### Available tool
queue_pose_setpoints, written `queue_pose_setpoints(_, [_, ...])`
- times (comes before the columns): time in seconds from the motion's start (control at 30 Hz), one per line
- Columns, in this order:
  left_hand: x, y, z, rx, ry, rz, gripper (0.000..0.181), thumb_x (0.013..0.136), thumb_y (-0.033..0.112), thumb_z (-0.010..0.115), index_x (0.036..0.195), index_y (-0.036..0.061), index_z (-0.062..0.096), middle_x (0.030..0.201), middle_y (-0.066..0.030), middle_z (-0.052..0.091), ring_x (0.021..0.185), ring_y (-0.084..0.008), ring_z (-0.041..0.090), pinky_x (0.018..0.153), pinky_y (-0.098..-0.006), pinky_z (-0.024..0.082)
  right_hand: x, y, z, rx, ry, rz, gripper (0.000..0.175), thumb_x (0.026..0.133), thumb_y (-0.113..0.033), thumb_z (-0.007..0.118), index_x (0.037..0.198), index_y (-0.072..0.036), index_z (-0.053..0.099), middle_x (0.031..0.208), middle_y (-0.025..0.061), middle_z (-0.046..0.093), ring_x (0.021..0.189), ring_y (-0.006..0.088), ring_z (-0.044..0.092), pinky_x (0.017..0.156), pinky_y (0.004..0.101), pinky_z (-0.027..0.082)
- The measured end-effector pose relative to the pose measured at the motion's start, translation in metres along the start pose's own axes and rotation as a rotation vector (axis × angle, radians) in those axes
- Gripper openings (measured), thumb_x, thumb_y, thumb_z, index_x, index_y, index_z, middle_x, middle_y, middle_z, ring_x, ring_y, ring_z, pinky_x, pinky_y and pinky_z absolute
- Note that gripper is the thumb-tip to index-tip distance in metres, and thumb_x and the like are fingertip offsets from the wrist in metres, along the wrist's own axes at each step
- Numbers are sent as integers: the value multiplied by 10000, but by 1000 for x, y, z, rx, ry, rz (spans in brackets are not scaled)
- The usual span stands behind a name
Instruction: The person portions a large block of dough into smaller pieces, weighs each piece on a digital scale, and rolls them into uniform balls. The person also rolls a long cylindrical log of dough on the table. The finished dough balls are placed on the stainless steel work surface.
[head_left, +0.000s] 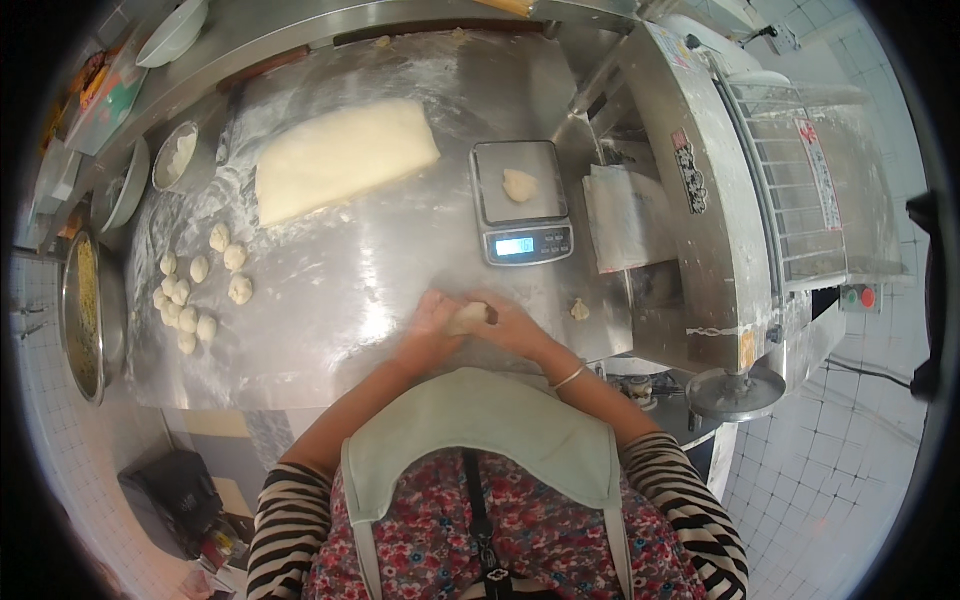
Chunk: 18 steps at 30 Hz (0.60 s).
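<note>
Both of my hands meet near the table's front edge, around a piece of pale dough (469, 318). My left hand (435, 324) and my right hand (511, 324) both press on it; the fingers are blurred. Beyond them a digital kitchen scale (484, 202) bears a small lump of dough (519, 185) on its plate, its display lit. To its left lies a large folded slab of dough (345, 161). Several small dough balls (187, 319) sit grouped at the left of the floured steel table (315, 300). A dough scrap (580, 309) lies right of my right hand.
A metal bowl with yellow contents (96, 322) stands at the far left, and a small metal bowl with white contents (177, 161) behind the dough balls. A steel dough machine (697, 202) with a wire guard borders the right side. Plastic bags (626, 217) lie between it and the scale.
</note>
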<state>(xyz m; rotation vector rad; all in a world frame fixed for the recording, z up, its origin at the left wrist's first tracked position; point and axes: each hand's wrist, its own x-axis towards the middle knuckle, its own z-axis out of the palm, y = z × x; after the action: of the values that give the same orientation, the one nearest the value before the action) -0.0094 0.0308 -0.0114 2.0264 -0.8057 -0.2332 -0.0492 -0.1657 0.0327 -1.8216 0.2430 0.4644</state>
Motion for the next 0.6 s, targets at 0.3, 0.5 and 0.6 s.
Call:
queue_pose_setpoints(0.3, [15,31,7,43,-26,-59,526,741,58,726,1218,35,504,1173,-214,507,1137,-431,521,905,-481,489,6,28,21,-75,63,-14,444,854,-277,726,1231,-67,620,1176,178,676,1089,348,639,907,431,508])
queue_pose_setpoints(0.5, [24,30,16,307,-219,-173,425,738,129,729,1110,45,540,1119,-209,604,1120,-387,556,906,-471,483,15,59,35,-134,151,-175,302,886,-207,612,1152,-65,632,1109,195,675,1030,405,626,878,461,505])
queue_pose_setpoints(0.6, [29,21,23,438,-247,-208,435,690,169,787,1058,42,594,966,-152,686,992,-361,649,863,-451,533,15,58,34,-162,176,-168,299,873,-186,607,1141,-57,627,1081,213,672,1013,431,617,861,482,509])
